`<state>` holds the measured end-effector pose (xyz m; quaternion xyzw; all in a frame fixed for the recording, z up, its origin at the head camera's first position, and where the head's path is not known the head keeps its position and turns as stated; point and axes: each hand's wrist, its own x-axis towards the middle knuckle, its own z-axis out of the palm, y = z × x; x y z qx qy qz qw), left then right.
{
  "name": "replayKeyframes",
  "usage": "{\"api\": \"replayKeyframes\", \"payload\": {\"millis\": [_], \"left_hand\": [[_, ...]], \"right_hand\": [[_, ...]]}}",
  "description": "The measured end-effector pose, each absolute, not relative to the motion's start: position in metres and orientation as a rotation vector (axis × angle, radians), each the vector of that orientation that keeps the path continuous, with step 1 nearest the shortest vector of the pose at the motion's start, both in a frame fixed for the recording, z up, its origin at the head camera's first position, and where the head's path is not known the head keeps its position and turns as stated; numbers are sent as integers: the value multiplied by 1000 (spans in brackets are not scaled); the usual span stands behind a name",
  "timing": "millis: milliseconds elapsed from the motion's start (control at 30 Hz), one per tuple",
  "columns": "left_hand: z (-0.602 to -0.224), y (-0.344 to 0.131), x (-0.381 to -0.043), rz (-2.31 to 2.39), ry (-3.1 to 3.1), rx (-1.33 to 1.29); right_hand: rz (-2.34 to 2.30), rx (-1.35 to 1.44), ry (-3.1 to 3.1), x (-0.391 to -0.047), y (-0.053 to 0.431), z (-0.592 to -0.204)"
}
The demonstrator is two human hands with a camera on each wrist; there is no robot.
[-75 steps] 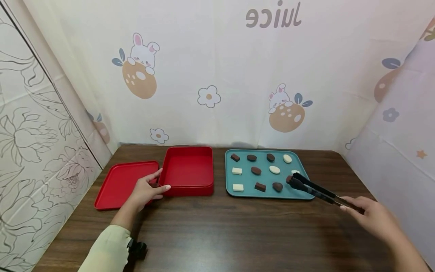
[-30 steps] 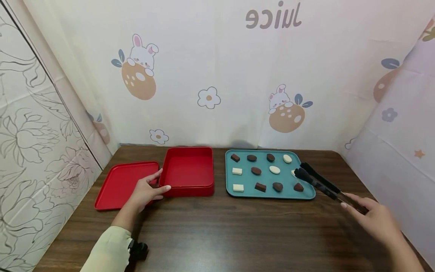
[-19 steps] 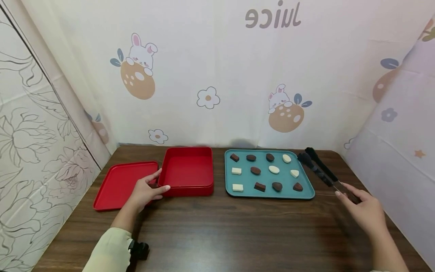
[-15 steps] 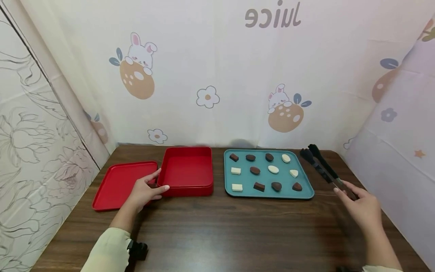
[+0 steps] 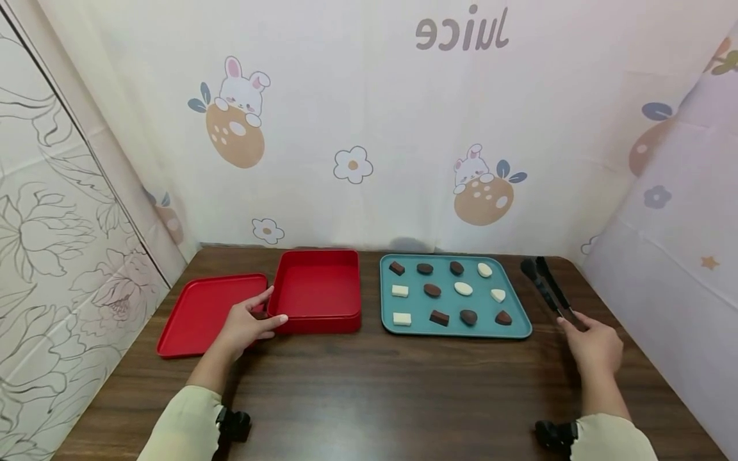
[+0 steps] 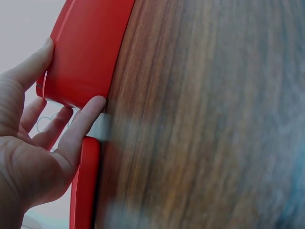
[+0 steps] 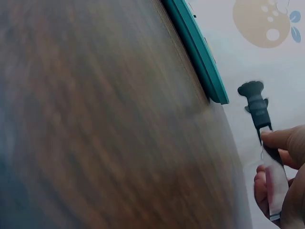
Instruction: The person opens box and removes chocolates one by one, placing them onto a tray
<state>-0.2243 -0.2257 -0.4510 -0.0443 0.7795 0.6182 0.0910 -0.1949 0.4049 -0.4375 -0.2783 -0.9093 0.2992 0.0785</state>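
Note:
My left hand point(image 5: 245, 325) rests at the near left corner of an open, square red box point(image 5: 315, 282). Its thumb touches the front wall, and the other fingers reach along the left side with little bend, as the left wrist view also shows. My right hand point(image 5: 596, 346) holds black-tipped tongs point(image 5: 544, 285) by the metal handles, right of a teal tray point(image 5: 516, 330). The tongs' arms stand slightly apart with nothing between them. Rows of chocolates, such as a dark heart-shaped one point(image 5: 468, 317) and a white oval one point(image 5: 463, 289), lie on the tray.
A flat red lid point(image 5: 207, 314) lies left of the box, partly behind my left hand. The brown wooden table point(image 5: 369, 390) reaches back to a printed curtain point(image 5: 403, 128). Further curtains hang on both sides. A black wrist camera point(image 5: 233, 424) sits on each sleeve.
My right hand has drawn the tongs away from the chocolates, off the tray to the right, and turned them more upright. The chocolates stay on the tray. My left hand has not moved.

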Motion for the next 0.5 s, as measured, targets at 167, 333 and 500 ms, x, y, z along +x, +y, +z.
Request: {"api": "replayKeyframes", "payload": {"millis": [167, 333, 500], "left_hand": [[-450, -226, -223, 1837, 2318, -120], [-449, -227, -223, 1828, 2321, -133], [-449, -226, -223, 1830, 2324, -138]], "right_hand": [[910, -883, -2758, -195, 407, -443], [940, -948, -2727, -194, 408, -446], [937, -1010, -2726, -191, 411, -448]]}}
